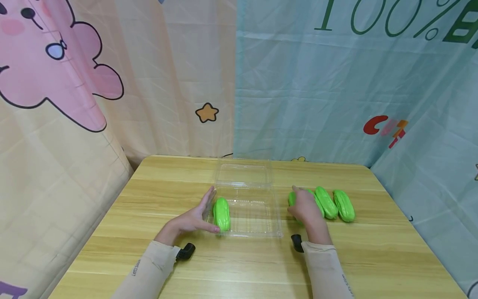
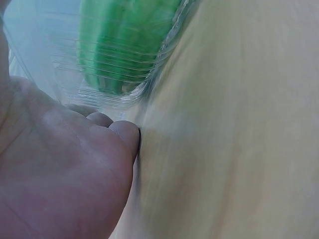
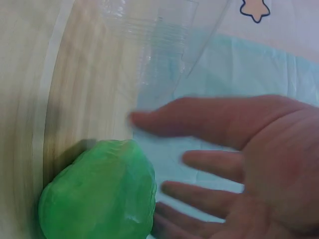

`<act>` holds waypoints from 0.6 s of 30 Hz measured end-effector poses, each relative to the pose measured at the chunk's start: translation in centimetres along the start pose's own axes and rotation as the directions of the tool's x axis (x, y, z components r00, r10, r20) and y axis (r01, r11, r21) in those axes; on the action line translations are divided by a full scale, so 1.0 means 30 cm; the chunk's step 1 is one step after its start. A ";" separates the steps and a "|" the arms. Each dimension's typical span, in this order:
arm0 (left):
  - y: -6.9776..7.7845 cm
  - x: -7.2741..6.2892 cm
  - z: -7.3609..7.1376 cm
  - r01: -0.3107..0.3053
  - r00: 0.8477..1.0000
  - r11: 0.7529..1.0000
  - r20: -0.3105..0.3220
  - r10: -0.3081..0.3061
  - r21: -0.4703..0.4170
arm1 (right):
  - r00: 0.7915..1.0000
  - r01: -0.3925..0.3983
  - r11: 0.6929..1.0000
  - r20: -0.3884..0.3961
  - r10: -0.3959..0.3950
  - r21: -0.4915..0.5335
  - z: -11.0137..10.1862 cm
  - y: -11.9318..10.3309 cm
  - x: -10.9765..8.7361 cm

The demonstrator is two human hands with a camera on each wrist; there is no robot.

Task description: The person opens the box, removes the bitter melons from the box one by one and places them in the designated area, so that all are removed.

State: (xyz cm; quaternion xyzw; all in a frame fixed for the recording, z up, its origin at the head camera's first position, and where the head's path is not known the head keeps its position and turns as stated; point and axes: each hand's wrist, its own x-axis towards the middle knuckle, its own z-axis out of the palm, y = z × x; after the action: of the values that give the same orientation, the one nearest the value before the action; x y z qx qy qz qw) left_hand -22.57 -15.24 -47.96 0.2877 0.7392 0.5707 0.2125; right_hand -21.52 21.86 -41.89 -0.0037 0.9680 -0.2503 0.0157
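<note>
A clear plastic clamshell box (image 1: 257, 216) lies unfolded on the table, its lid (image 1: 244, 173) laid back behind it. Inside, along the left wall, is a green ridged vegetable-like piece (image 1: 222, 214). My left hand (image 1: 192, 216) rests at the box's left side, thumb by the front corner and fingers extended along the wall. To the right of the box, my right hand (image 1: 308, 207) hovers at a row of similar green pieces (image 1: 344, 205), partly covering the leftmost ones. In the right wrist view its fingers are spread beside a green piece (image 3: 102, 191), without gripping it.
The wooden table (image 1: 239, 265) has its far edge just behind the lid. Printed curtains (image 1: 168, 74) hang behind and on both sides. A black curved wrist mount (image 1: 185, 251) sticks out from the left sleeve, and another (image 1: 297, 243) from the right.
</note>
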 end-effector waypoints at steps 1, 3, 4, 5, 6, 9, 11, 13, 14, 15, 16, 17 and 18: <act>0.000 0.000 0.000 0.000 1.000 1.000 0.000 0.000 0.001 | 1.000 0.004 0.999 -0.015 -0.004 0.039 -0.002 0.001 0.003; 0.001 0.001 0.000 -0.002 1.000 1.000 -0.001 0.002 0.003 | 0.999 0.012 0.991 -0.044 -0.006 0.132 -0.006 0.003 0.006; 0.000 0.002 0.000 -0.003 1.000 1.000 0.001 0.003 0.002 | 0.998 0.016 0.984 -0.055 -0.006 0.177 -0.010 0.004 0.007; 0.000 0.002 0.000 -0.004 1.000 1.000 0.001 0.004 0.002 | 0.998 0.023 0.976 -0.065 -0.009 0.217 -0.015 0.003 0.007; 0.000 0.003 0.000 -0.004 1.000 1.000 0.002 0.004 0.000 | 0.997 0.031 0.967 -0.073 -0.013 0.253 -0.019 0.002 0.007; 0.000 0.004 0.000 -0.004 1.000 1.000 0.003 0.004 -0.003 | 0.995 0.055 0.943 -0.101 -0.023 0.329 -0.033 -0.003 0.004; -0.001 0.003 -0.001 -0.002 1.000 1.000 0.001 0.002 -0.001 | 0.993 0.068 0.927 -0.111 -0.028 0.369 -0.038 -0.006 0.002; -0.001 0.003 -0.002 0.000 1.000 1.000 0.000 0.000 0.002 | 0.992 0.082 0.911 -0.123 -0.034 0.404 -0.040 -0.009 0.001; -0.002 0.003 -0.002 0.000 1.000 1.000 -0.001 0.000 0.004 | 0.991 0.087 0.905 -0.127 -0.037 0.417 -0.040 -0.009 0.002; -0.002 0.003 -0.003 0.000 1.000 1.000 -0.002 0.000 0.006 | 0.990 0.093 0.899 -0.132 -0.040 0.428 -0.039 -0.010 0.002; -0.003 0.003 -0.003 -0.001 1.000 1.000 -0.003 0.001 0.007 | 0.990 0.100 0.894 -0.137 -0.044 0.436 -0.038 -0.011 0.001; -0.003 0.003 -0.004 -0.002 1.000 1.000 -0.004 0.002 0.008 | 0.989 0.108 0.889 -0.141 -0.050 0.444 -0.036 -0.013 0.001; -0.003 0.003 -0.004 -0.003 1.000 1.000 -0.004 0.003 0.008 | 0.988 0.118 0.882 -0.143 -0.058 0.455 -0.034 -0.016 0.000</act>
State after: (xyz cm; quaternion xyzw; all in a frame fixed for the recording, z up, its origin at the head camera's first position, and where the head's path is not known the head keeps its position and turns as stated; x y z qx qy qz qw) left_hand -22.73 -15.27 -48.03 0.2885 0.7415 0.5684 0.2093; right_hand -21.55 21.95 -40.77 -0.0281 0.8784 -0.4738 -0.0560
